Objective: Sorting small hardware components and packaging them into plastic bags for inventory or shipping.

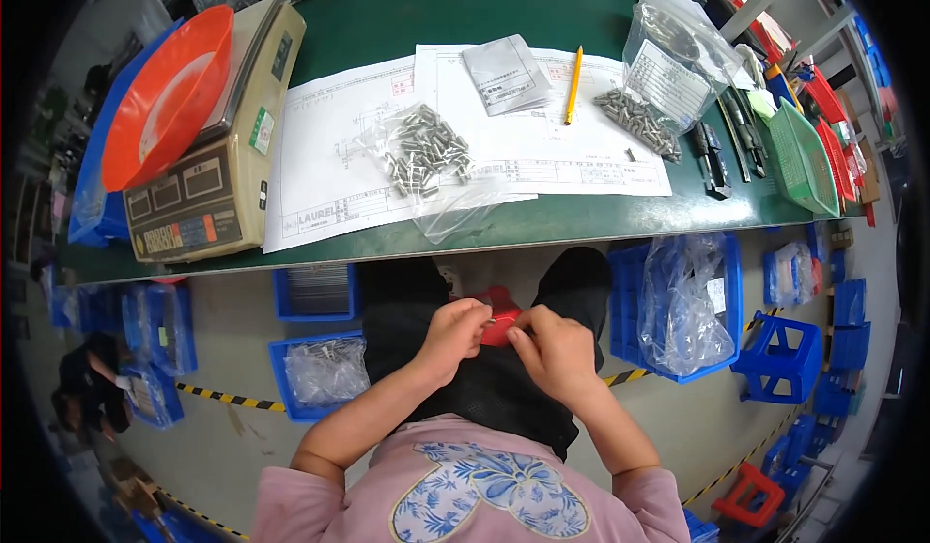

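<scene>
Below the table edge, over my lap, both hands are held close together. My left hand (453, 338) is closed in a pinch on a small metal part (491, 321), whose tip just shows at the fingertips. My right hand (558, 349) is closed too, thumb against the fingers; what it holds, if anything, is too small or hidden to make out. Between and behind the hands is a red plastic object (501, 303), partly covered by them. On the table, a clear bag (455, 209) of several small metal pins (426, 151) lies on printed drawing sheets (320, 170).
A scale (208, 194) with a red pan (170, 107) stands at the left. A yellow pen (573, 86), another bag of pins (635, 122), black tools (712, 160) and a green basket (802, 160) are to the right. Blue crates (625, 315) flank my legs.
</scene>
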`<state>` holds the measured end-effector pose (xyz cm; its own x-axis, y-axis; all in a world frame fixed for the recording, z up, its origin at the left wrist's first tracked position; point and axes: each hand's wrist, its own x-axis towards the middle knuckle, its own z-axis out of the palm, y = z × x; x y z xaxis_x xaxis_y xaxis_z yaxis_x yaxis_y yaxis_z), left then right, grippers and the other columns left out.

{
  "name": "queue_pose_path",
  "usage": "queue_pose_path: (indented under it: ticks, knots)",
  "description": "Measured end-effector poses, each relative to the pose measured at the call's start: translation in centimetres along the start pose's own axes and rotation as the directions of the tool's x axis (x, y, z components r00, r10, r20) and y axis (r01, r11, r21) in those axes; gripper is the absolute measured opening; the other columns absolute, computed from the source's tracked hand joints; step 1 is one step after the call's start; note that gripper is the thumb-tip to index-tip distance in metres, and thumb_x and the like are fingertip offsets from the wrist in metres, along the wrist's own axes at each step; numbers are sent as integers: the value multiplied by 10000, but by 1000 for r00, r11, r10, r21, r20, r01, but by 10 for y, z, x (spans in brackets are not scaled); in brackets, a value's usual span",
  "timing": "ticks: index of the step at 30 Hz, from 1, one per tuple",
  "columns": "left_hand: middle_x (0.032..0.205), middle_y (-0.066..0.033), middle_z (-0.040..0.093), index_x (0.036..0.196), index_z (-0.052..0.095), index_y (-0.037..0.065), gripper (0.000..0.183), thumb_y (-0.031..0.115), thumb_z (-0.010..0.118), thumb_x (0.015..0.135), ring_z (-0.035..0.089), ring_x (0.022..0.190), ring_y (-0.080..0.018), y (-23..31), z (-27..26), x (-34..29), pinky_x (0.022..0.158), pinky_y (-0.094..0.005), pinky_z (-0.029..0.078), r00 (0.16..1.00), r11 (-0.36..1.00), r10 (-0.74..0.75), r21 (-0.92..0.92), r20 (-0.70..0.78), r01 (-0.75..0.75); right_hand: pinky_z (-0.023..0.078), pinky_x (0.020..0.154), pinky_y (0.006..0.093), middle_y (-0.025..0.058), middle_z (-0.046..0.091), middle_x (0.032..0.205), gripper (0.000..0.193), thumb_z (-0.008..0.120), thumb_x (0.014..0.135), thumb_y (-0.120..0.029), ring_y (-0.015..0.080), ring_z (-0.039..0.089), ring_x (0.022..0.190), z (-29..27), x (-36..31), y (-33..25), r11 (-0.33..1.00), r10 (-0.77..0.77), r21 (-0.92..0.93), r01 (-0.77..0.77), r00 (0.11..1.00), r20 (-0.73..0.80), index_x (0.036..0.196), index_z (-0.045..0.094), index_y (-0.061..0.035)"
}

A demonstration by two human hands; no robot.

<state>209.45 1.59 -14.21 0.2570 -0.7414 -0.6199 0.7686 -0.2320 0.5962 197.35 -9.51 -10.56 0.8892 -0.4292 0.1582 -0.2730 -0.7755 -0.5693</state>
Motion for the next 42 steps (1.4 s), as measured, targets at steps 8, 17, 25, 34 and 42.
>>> queue_pose_path:
  ticks: [8,17,25,34,42]
  knots:
    - [778,-50,493,958,513,-6,251,169,378,838,444,586,-130,64,24,-30,502,-240,367,969,886,3,-449,249,113,384,456,288,49,493,544,187,683,668,-189,183,497,481,-48,114,-14,992,-124,-15,124,957,-264,776,575,-81]
    - [956,-145,497,1061,387,-67,273,31,377,806,511,839,-214,118,41,-29,741,-318,434,971,705,211,-705,114,-70,436,498,355,82,578,582,138,615,701,-205,264,580,559,-51,155,-27,986,-168,17,168,986,-6,696,596,-69]
    - [1179,-227,388,1180,270,-152,586,290,363,808,395,1084,-304,165,39,-30,983,-391,265,870,639,492,-695,40,-329,433,487,359,90,565,552,131,598,704,-185,267,568,525,-54,175,-41,987,-149,38,154,982,-112,683,592,-56]
    - [1141,-219,367,1173,275,-128,526,209,426,798,351,1106,-292,198,35,-32,992,-393,255,948,867,306,-439,91,-238,411,490,339,111,572,599,188,612,701,-215,252,560,550,-52,207,-48,980,-192,23,198,968,-161,710,606,-28]
    - [1076,-107,480,1074,485,-22,324,32,500,755,476,1009,-203,167,22,-65,872,-325,391,705,591,709,558,-14,-583,411,558,264,73,582,658,237,632,710,-231,141,535,626,-72,239,-11,905,-145,413,99,986,81,778,646,-4]
